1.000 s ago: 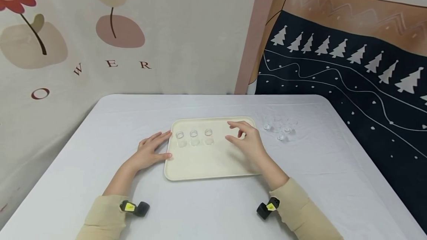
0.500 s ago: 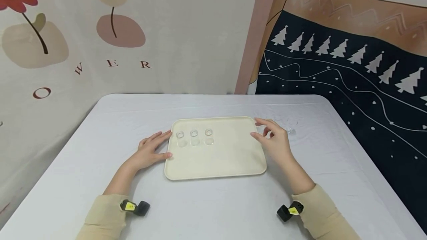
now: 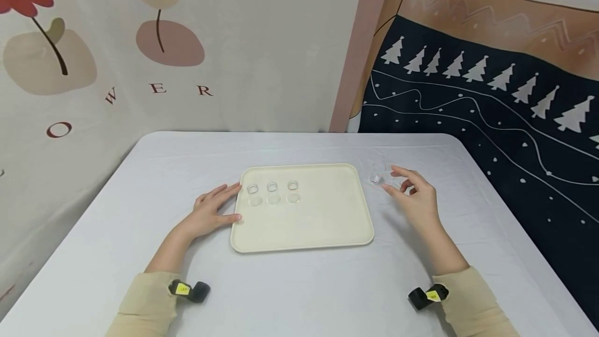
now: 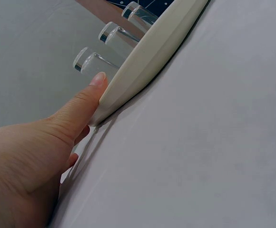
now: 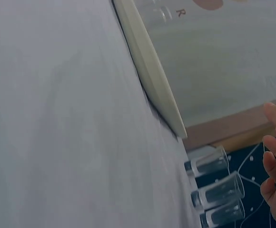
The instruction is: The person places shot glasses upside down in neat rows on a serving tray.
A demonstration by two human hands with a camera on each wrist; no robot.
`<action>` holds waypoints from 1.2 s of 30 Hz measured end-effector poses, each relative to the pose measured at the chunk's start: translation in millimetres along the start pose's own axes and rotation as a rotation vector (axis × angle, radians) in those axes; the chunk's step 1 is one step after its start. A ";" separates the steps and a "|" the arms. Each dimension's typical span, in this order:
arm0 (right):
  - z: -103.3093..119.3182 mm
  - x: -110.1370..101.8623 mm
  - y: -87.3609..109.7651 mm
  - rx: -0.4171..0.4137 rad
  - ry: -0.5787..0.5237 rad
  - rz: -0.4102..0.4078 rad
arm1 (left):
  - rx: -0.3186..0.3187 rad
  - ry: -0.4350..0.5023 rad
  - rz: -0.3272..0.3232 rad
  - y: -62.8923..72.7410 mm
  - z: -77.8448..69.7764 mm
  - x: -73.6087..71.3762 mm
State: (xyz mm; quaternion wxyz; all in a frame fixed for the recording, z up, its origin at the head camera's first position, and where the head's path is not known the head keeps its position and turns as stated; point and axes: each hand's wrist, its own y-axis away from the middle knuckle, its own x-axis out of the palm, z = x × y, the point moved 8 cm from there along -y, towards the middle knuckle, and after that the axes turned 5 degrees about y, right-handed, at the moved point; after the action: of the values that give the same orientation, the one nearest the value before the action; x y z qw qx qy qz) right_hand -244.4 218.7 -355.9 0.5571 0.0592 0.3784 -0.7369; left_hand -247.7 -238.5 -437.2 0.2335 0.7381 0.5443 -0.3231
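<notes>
My left hand (image 3: 211,213) lies along the left side of the cream tray (image 3: 327,222), thumb and fingers spread and touching its rim; the left wrist view shows the thumb (image 4: 83,104) against the tray edge. On the tray stand three small clear shot glasses (image 3: 272,194) in a row, upside down with their thick bases up. To the right of the tray my right hand (image 3: 414,194) holds nothing, its thumb and forefinger apart near an upright shot glass (image 3: 377,175). Three such glasses (image 5: 219,192) show in the right wrist view; in the head view the hand partly hides them.
A white cloth covers the table (image 3: 299,295). Behind it hangs a pale wall cloth (image 3: 262,66) with flowers and letters, and a dark one (image 3: 468,103) with white trees at the right.
My right hand has moved right, from above the tray's right part, past its edge, to the loose glasses. The left hand and the three glasses on the tray have stayed put.
</notes>
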 end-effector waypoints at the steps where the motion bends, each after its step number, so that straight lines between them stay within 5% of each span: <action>1: -3.0 -2.3 0.1 0.010 0.010 -0.005 | 0.002 0.000 0.000 -0.1 0.0 0.1; 11: -35.5 -16.4 -0.1 0.120 0.063 -0.029 | 0.009 -0.003 -0.003 -0.2 -0.3 0.2; 20: -61.7 -11.7 4.3 0.222 0.083 0.040 | 0.014 -0.006 -0.003 -0.1 -1.3 0.6; 36: -83.8 5.4 8.4 0.232 0.123 0.080 | -0.003 -0.004 0.004 -0.1 -1.0 0.1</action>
State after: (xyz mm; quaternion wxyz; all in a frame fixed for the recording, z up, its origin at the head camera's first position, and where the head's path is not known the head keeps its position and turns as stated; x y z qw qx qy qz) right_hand -267.0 266.0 -421.9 0.5511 0.1832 0.3212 -0.7480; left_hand -247.5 -237.7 -436.7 0.2362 0.7381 0.5429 -0.3235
